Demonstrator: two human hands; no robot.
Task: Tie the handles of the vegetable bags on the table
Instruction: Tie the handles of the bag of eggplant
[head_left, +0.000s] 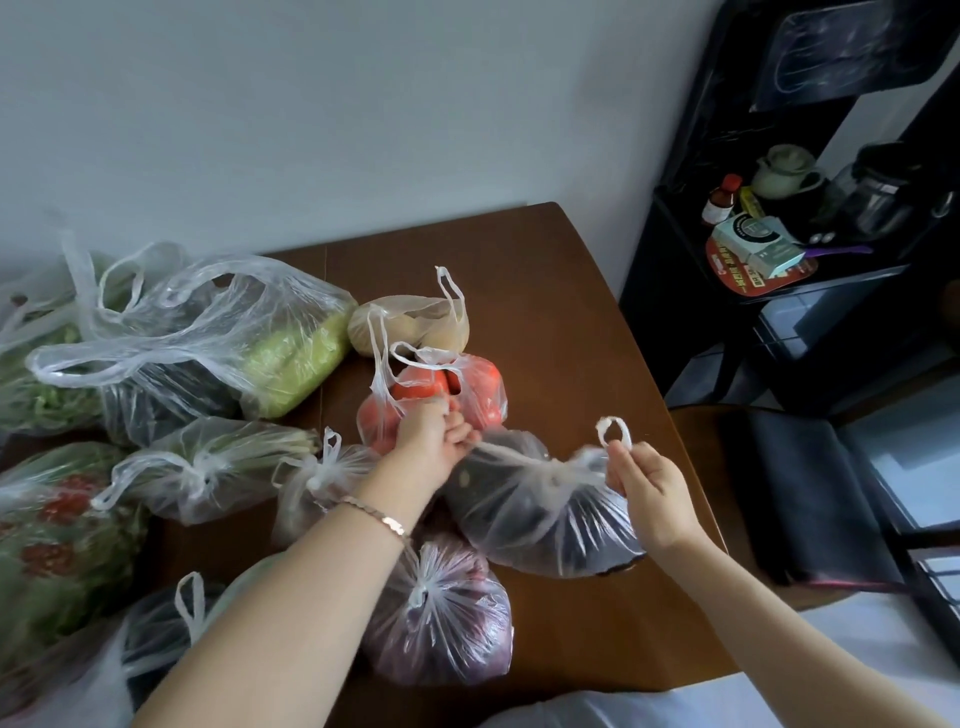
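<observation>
dark veg bag (540, 514) nr table (597, 322) R edge | L hand (434, 441) + R hand (649, 493) pinching handles

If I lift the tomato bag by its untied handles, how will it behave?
The tomato bag will probably sag and swing, since its film is thin and floppy. The round tomatoes likely shift or roll inside. With its handles untied, the mouth may gape open.

The bench (561, 291) is dark brown. One clear bag shows red tomatoes (415, 387), another shows a pale green cabbage (296, 358), another shows purple onions (447, 623). The shelf (727, 291) is black, the wall (311, 104) pale grey.
</observation>
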